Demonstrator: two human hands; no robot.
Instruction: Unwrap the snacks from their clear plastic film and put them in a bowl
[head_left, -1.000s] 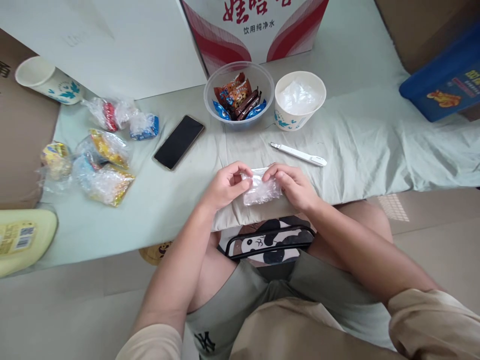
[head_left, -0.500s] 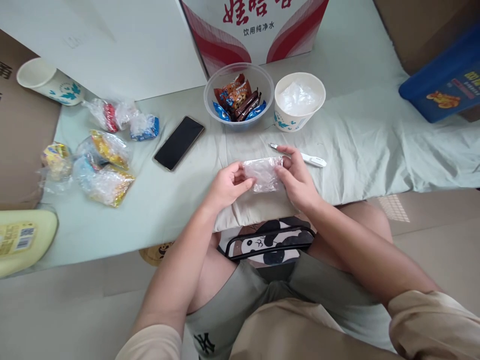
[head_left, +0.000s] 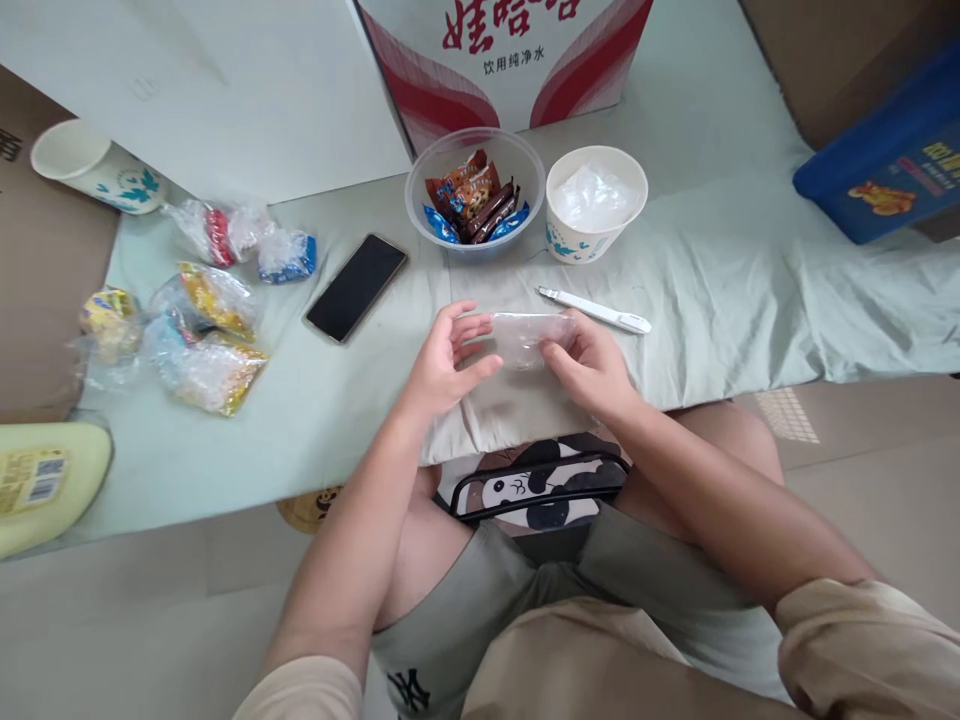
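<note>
A small clear plastic bag (head_left: 527, 335) is held just above the pale green cloth (head_left: 712, 280), near the table's front edge. My right hand (head_left: 589, 365) pinches its right end with thumb and fingers. My left hand (head_left: 444, 360) is at the bag's left end with its fingers spread and loosened, the fingertips just touching the plastic. A white utility knife (head_left: 598, 310) lies on the cloth just beyond my right hand.
A clear bowl (head_left: 517, 150) of wrapped snacks and a paper cup (head_left: 596, 203) stuffed with clear plastic stand behind. A black phone (head_left: 356, 286) lies left of centre. Bagged snacks (head_left: 202, 330) lie at the left, with another paper cup (head_left: 94, 165). A red-and-white carton (head_left: 510, 50) stands at the back.
The bag was lifted off the cloth and carried a little away from me. My left hand's fingers opened from a pinch; my right hand kept its grip.
</note>
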